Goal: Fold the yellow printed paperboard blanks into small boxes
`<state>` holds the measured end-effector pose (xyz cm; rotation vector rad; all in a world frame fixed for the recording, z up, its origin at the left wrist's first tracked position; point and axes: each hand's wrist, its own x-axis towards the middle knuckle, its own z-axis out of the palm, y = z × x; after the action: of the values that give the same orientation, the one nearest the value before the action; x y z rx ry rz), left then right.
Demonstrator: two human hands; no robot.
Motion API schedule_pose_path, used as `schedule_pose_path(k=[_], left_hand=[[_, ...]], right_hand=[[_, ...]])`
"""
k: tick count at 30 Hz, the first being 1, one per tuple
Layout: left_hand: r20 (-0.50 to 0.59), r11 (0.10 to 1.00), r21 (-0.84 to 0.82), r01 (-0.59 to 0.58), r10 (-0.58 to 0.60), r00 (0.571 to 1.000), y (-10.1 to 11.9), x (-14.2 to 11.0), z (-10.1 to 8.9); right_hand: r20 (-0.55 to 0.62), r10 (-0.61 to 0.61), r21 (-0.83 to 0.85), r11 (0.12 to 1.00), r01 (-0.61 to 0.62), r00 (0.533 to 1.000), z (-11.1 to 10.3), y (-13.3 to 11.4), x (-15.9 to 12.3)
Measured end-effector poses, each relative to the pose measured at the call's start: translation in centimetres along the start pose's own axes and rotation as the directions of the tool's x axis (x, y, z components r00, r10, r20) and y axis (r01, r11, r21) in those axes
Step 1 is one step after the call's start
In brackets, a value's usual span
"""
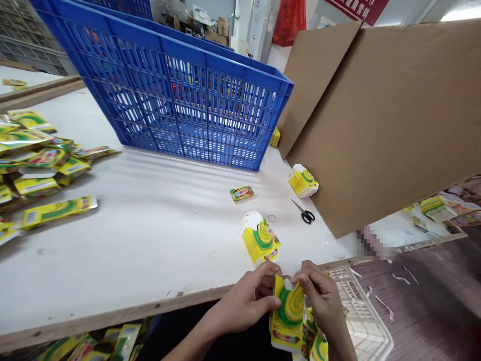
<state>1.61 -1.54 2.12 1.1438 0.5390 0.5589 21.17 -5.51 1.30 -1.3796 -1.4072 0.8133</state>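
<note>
At the front edge of the table, my left hand (250,298) pinches the left side of a yellow and green carton (287,316), thumb on its printed face. My right hand (319,296) closes on the carton's upper right corner. The carton has a notched top edge and a spiral print; more printed cartons show partly below my right hand. Just beyond my hands lies a stack of flat cartons (259,239) with the same print. A small crayon-sized box (242,193) lies farther back on the white tabletop.
A blue plastic crate (195,100) stands at the back, with a large cardboard box (391,115) on its right. Black-handled scissors (307,216), a rubber band (272,218) and another carton stack (303,181) lie nearby. Cartons (56,210) pile up left; a white basket (366,321) stands below right.
</note>
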Motion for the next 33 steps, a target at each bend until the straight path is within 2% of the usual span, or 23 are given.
schedule_pose_path(k=[3, 5, 7, 10, 12, 14, 16, 18, 20, 25, 33], left_hand=[[-0.052, 0.999, 0.026, -0.022, 0.023, 0.998, -0.1, 0.2, 0.1], [-0.08, 0.998, 0.042, -0.04, 0.044, 0.996, -0.1, 0.2, 0.1], [-0.087, 0.997, 0.065, -0.051, 0.056, 0.995, -0.1, 0.2, 0.1], [-0.099, 0.992, 0.11, -0.065, 0.076, 0.992, 0.0, 0.2, 0.1], [-0.128, 0.988, 0.132, -0.078, 0.095, 0.987, -0.1, 0.4, 0.1], [-0.161, 0.988, 0.13, -0.085, 0.105, 0.981, -0.3, 0.5, 0.1], [-0.182, 0.989, 0.127, -0.077, 0.099, 0.978, -0.6, 0.6, 0.2], [-0.184, 0.987, 0.144, -0.068, 0.094, 0.978, -0.9, 0.7, 0.3], [-0.179, 0.982, 0.179, -0.067, 0.1, 0.979, -1.0, 0.6, 0.5], [-0.187, 0.982, 0.181, -0.06, 0.094, 0.978, -0.8, 0.8, 0.6], [-0.235, 0.998, 0.016, -0.057, 0.06, 0.97, -1.1, 1.1, 0.2]], right_hand=[[-0.076, 0.097, 0.109, 0.99, -0.088, 0.992, 0.3, 0.2, 0.0], [-0.084, 0.143, 0.157, 0.979, -0.129, 0.986, 0.5, 0.5, 0.0], [-0.08, 0.111, 0.134, 0.986, -0.1, 0.991, 0.4, 0.8, 0.0], [-0.105, -0.01, 0.054, 0.998, 0.016, 0.994, 0.0, 0.9, 0.0], [-0.063, -0.031, 0.054, 0.998, 0.034, 0.998, -0.4, 0.5, -0.1], [0.03, 0.062, 0.068, 0.996, -0.064, 0.998, -0.6, 0.1, -0.2], [0.108, 0.195, 0.04, 0.979, -0.2, 0.975, -0.5, -0.2, -0.2], [0.104, 0.279, 0.016, 0.959, -0.282, 0.955, 0.1, -0.3, -0.3], [0.055, 0.298, 0.024, 0.954, -0.299, 0.953, 0.8, -0.2, -0.3], [-0.021, 0.264, -0.006, 0.964, -0.264, 0.964, 1.8, 0.2, -0.4], [-0.067, 0.131, -0.13, 0.982, -0.139, 0.989, 0.6, 0.3, 0.0]])
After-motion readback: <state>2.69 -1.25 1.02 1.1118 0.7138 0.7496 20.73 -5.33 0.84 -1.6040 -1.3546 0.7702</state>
